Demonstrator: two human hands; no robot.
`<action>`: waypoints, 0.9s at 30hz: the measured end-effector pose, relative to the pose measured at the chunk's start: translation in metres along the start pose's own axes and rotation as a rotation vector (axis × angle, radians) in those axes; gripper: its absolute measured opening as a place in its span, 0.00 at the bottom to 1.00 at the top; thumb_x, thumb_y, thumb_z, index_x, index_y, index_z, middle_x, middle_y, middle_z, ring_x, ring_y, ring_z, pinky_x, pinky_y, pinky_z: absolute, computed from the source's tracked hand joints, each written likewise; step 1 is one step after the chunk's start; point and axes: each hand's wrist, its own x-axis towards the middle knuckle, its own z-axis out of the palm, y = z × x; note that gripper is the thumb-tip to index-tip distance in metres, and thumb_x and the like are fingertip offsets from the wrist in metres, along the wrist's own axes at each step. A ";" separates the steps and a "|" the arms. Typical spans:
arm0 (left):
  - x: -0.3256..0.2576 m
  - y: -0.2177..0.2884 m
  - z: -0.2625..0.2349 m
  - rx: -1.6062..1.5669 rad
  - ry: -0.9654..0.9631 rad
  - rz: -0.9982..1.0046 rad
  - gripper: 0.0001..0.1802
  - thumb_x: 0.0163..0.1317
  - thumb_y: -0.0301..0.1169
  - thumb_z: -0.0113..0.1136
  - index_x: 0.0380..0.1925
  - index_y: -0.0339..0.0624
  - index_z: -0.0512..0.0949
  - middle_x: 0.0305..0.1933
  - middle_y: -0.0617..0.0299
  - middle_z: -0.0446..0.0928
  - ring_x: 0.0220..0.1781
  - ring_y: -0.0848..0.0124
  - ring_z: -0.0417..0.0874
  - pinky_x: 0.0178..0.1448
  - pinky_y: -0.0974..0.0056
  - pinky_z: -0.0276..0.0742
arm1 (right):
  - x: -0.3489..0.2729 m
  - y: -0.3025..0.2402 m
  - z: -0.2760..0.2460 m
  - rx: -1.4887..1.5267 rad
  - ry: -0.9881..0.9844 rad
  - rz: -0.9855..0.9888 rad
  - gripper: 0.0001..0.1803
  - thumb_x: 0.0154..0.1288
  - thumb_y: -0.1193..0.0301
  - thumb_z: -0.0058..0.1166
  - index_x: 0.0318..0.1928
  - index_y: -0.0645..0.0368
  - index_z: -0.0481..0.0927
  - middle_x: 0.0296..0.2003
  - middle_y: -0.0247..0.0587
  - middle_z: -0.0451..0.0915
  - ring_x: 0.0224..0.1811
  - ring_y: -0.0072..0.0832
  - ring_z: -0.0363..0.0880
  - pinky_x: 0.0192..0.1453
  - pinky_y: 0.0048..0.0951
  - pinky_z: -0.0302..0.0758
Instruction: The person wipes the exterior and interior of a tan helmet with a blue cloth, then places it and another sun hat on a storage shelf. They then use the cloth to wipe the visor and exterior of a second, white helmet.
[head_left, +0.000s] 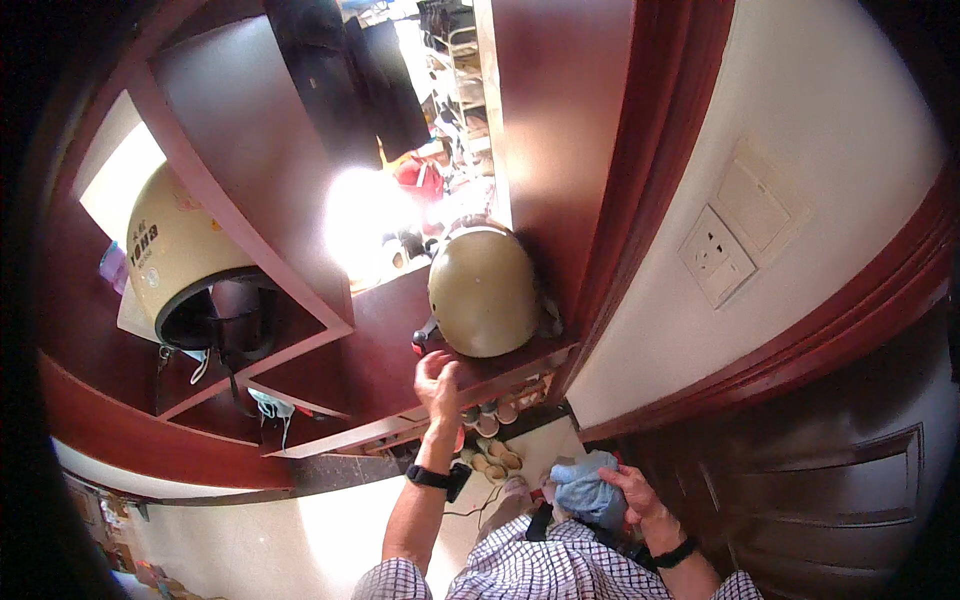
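My right hand (643, 498) is closed round a crumpled light-blue cloth (590, 490), held in front of my body. On the dark red shelf just ahead rests a beige helmet (484, 292), its rounded shell toward me. My left hand (437, 382) is at the shelf's front edge, below the helmet's left side. Its fingers are loosely bent and nothing shows in them. A strap end with a black and red buckle (420, 342) lies right by my left fingertips; whether they touch is unclear.
A second beige helmet (190, 255) with a black-edged opening sits in a compartment at the left, straps hanging down. A light-blue face mask (272, 404) hangs below it. Slippers (492, 462) lie under the shelf. A wall socket (716, 256) and dark door (830, 480) are at the right.
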 end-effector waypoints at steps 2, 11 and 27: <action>0.027 -0.013 -0.010 0.230 0.219 0.180 0.26 0.47 0.28 0.63 0.50 0.35 0.73 0.45 0.53 0.76 0.51 0.62 0.75 0.59 0.61 0.68 | 0.005 -0.003 0.001 -0.067 -0.017 0.004 0.18 0.64 0.68 0.54 0.49 0.67 0.76 0.43 0.41 0.81 0.43 0.28 0.81 0.51 0.28 0.75; 0.026 -0.038 -0.018 0.041 -0.118 0.016 0.27 0.53 0.24 0.58 0.55 0.29 0.69 0.53 0.47 0.75 0.55 0.63 0.76 0.62 0.62 0.68 | 0.008 -0.022 0.048 -0.165 -0.080 -0.049 0.19 0.62 0.68 0.55 0.50 0.68 0.74 0.42 0.45 0.80 0.43 0.32 0.81 0.51 0.34 0.77; -0.133 0.115 -0.019 -0.374 -0.915 0.123 0.19 0.61 0.22 0.53 0.53 0.31 0.67 0.48 0.56 0.75 0.51 0.72 0.74 0.57 0.66 0.69 | -0.020 -0.073 0.185 -1.395 -0.175 -1.406 0.20 0.44 0.70 0.56 0.42 0.60 0.79 0.41 0.49 0.78 0.46 0.47 0.73 0.53 0.46 0.65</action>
